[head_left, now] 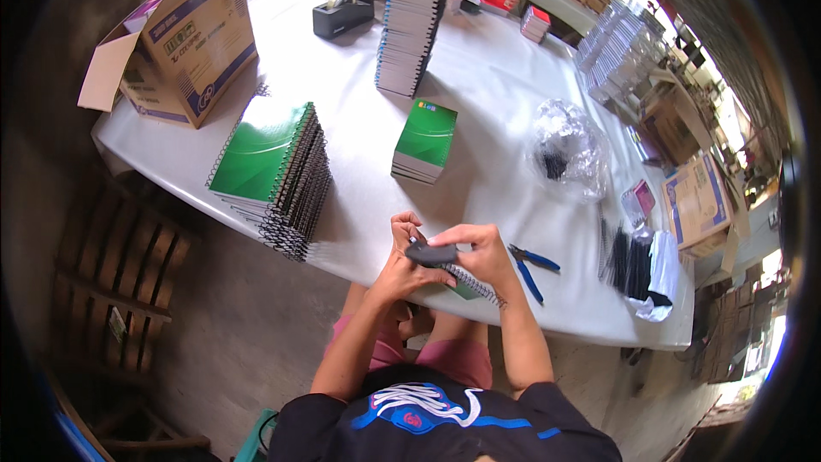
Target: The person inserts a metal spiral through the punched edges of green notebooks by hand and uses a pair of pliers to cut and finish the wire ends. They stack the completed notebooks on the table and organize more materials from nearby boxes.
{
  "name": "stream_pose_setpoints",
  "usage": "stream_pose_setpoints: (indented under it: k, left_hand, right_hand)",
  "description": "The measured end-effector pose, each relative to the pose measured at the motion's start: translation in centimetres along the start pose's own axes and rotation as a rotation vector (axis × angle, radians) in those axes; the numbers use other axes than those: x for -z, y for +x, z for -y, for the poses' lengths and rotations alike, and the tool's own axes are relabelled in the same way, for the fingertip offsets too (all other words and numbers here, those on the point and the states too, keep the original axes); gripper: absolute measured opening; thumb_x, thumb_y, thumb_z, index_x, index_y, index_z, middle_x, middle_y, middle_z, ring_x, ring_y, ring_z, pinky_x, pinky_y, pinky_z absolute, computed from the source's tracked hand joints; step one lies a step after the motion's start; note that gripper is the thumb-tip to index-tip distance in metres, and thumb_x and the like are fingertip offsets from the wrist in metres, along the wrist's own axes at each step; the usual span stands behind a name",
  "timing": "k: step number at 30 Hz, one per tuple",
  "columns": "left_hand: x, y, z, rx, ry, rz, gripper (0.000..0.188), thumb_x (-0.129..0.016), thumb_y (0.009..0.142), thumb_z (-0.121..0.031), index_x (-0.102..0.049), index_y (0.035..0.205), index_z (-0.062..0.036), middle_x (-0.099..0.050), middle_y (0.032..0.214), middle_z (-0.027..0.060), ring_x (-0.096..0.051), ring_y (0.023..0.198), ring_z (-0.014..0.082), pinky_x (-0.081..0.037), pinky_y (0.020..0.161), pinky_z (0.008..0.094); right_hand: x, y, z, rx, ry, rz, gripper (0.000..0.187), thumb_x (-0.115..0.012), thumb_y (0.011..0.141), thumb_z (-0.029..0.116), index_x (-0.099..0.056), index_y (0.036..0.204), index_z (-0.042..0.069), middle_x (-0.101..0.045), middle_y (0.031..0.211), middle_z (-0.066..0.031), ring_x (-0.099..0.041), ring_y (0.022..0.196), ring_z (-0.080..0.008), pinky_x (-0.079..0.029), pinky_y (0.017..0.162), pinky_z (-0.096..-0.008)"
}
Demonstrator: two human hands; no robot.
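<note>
At the table's near edge, my left hand (pixel 398 267) is closed round a small spiral notebook (pixel 464 292), seen edge-on with a bit of its green cover showing. Its dark wire coil (pixel 479 283) runs down toward my right wrist. A black oblong piece (pixel 432 253) lies across the notebook's upper end, between my two hands. My right hand (pixel 481 252) is closed on that piece, its fingers bent over it from the right. What kind of thing it is, I cannot make out. To the right of my right hand lie blue-handled pliers (pixel 534 269), their jaws apart.
Green spiral notebooks (pixel 261 154) are stacked at left, with a shorter green stack (pixel 425 141) ahead. Behind rise a tall notebook stack (pixel 412 30) and a tape dispenser (pixel 343 14). Black coils (pixel 631 265) and a clear plastic bag (pixel 571 150) lie right. An open carton (pixel 192 47) stands far left.
</note>
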State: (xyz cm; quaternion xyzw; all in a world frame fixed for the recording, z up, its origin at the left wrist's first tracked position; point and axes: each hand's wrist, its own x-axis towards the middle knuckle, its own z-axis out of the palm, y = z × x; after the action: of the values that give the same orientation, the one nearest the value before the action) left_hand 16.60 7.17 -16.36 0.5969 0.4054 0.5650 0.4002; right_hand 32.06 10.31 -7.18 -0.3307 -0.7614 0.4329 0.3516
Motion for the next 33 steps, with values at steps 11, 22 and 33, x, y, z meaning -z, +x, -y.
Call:
stream_pose_setpoints:
  k: [11, 22, 33]
  left_hand:
    - [1.0, 0.2, -2.4, 0.233, -0.267, -0.123, 0.016, -0.074, 0.075, -0.007, -0.059, 0.077, -0.0019, -0.053, 0.076, 0.0002, -0.050, 0.070, 0.0090, -0.042, 0.071, 0.0229]
    - [-1.9, 0.5, -8.0, -0.193, 0.234, -0.470, 0.027, -0.079, 0.068, -0.004, -0.072, 0.094, -0.0035, -0.059, 0.073, 0.0041, -0.053, 0.067, 0.0118, -0.042, 0.059, 0.0234]
    - [-1.2, 0.4, -10.7, -0.439, 0.468, -0.522, 0.037, -0.074, 0.066, 0.003, -0.071, 0.101, -0.0074, -0.059, 0.070, 0.0009, -0.047, 0.063, 0.0135, -0.037, 0.060, 0.0265]
  right_hand:
    - [7.8, -6.3, -2.4, -0.473, -0.974, -0.408, 0.053, -0.064, 0.081, 0.028, -0.052, 0.130, 0.012, -0.045, 0.137, -0.0156, -0.042, 0.126, -0.0324, -0.033, 0.102, -0.0427]
    - [2.1, -11.5, 1.2, -0.094, -0.559, -0.589, 0.038, -0.055, 0.092, 0.031, -0.057, 0.124, 0.010, -0.049, 0.107, -0.0146, -0.048, 0.097, -0.0280, -0.040, 0.086, -0.0363]
    - [-1.7, -7.1, 8.3, 0.085, -0.693, -0.430, 0.037, -0.068, 0.081, 0.030, -0.065, 0.117, 0.026, -0.048, 0.115, -0.0111, -0.045, 0.104, -0.0283, -0.033, 0.093, -0.0417]
